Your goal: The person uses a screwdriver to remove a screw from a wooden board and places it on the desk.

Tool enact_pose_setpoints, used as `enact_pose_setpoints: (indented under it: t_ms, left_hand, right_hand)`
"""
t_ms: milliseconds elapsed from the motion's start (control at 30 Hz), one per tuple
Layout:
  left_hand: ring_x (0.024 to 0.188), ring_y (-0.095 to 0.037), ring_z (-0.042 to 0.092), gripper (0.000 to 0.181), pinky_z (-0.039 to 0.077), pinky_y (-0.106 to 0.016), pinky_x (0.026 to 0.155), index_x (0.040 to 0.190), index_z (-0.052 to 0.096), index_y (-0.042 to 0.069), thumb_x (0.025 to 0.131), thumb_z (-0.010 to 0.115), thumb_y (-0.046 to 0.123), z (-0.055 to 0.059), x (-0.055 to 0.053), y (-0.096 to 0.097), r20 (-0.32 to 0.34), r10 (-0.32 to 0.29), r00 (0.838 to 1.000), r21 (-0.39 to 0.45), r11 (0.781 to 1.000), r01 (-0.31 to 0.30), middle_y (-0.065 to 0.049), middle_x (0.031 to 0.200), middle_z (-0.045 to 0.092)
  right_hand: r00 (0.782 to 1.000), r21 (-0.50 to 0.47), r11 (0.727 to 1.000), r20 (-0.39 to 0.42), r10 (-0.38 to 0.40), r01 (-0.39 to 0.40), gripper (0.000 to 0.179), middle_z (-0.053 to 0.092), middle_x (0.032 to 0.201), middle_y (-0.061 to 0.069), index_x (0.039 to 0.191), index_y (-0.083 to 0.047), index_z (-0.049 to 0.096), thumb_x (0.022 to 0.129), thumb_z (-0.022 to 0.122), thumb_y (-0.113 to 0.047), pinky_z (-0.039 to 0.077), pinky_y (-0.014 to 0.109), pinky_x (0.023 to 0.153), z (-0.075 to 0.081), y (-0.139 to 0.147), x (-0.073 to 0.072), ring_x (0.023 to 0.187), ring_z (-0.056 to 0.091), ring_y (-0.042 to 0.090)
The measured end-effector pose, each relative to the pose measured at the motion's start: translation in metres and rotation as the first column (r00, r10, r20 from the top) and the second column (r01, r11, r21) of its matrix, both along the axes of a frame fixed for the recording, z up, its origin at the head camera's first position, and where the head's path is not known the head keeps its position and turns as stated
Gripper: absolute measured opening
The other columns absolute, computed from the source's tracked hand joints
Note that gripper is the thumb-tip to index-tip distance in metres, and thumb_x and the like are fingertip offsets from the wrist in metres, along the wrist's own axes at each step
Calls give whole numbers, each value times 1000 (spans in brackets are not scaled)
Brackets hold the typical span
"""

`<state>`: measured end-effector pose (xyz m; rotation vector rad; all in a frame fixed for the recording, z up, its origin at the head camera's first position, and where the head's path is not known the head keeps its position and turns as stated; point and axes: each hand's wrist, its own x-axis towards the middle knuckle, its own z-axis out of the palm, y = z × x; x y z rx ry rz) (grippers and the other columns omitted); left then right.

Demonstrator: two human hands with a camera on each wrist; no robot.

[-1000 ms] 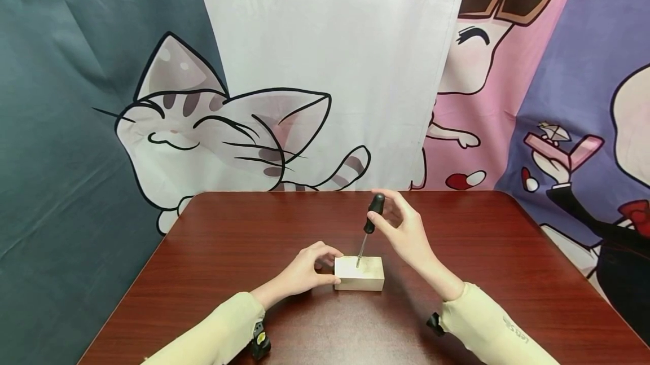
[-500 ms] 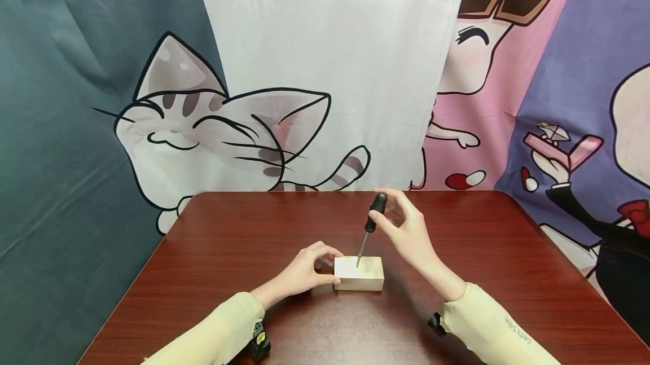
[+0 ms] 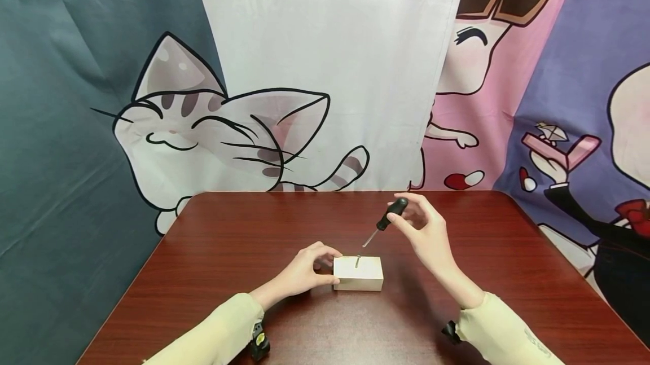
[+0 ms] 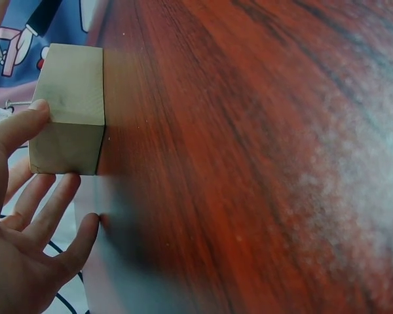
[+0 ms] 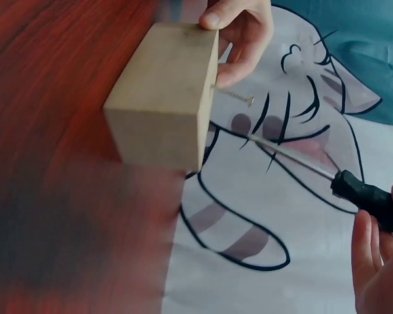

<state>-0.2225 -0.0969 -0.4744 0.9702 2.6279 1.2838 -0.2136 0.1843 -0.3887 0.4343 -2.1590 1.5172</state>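
Note:
A pale wooden block (image 3: 367,284) lies on the table, with a long threaded screw (image 5: 236,97) standing out of its top face. At the block's left end my left hand (image 3: 303,272) holds it between thumb and fingers; in the left wrist view the thumb lies on the upper edge of the block (image 4: 71,85). My right hand (image 3: 431,238) grips the black handle of a screwdriver (image 3: 392,214) above and right of the block. The screwdriver leans, its shaft pointing down and left. Its tip is apart from the screw head, as the right wrist view shows.
The dark red wooden table (image 3: 244,224) reaches back to a cartoon-printed curtain (image 3: 325,43). Small black devices (image 3: 260,342) hang at both sleeves.
My right hand has moved right with the screwdriver, which tilts more now. Its tip has come off the screw, whose head now shows. The left hand and block stay put.

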Motion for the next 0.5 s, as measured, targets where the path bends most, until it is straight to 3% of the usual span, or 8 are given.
enact_pose_setpoints:
  t_ms: [133, 233, 500]
  left_hand:
    - [98, -21, 69, 46, 54, -29, 77, 120, 66, 19, 78, 85, 25, 0, 0, 0, 4, -1, 1000, 0, 1000, 1, -6, 103, 63]
    - [98, -21, 69, 46, 54, -29, 77, 119, 66, 19, 78, 85, 24, 1, 0, 0, 8, 3, 1000, 1, 1000, -3, -6, 103, 63]
    - [99, -21, 69, 47, 54, -29, 78, 120, 66, 18, 78, 85, 25, 0, 1, 0, 7, 1, 1000, -3, 1000, -1, -4, 104, 63]
  right_hand:
    - [999, -34, 999, 31, 34, -33, 37, 74, 110, 13, 120, -14, 62, 86, 76, -12, 58, 18, 73, -5, 14, 2, 84, 69, 4]
    - [998, -23, 999, 48, 37, -36, 34, 73, 107, 12, 116, -9, 60, 86, 76, -11, 58, 18, 73, -10, 24, 4, 84, 70, 2]
    - [988, 118, 990, 128, -86, 71, 32, 71, 92, -13, 108, -10, 59, 84, 79, -14, 54, 19, 68, -26, 51, 13, 73, 70, 4]
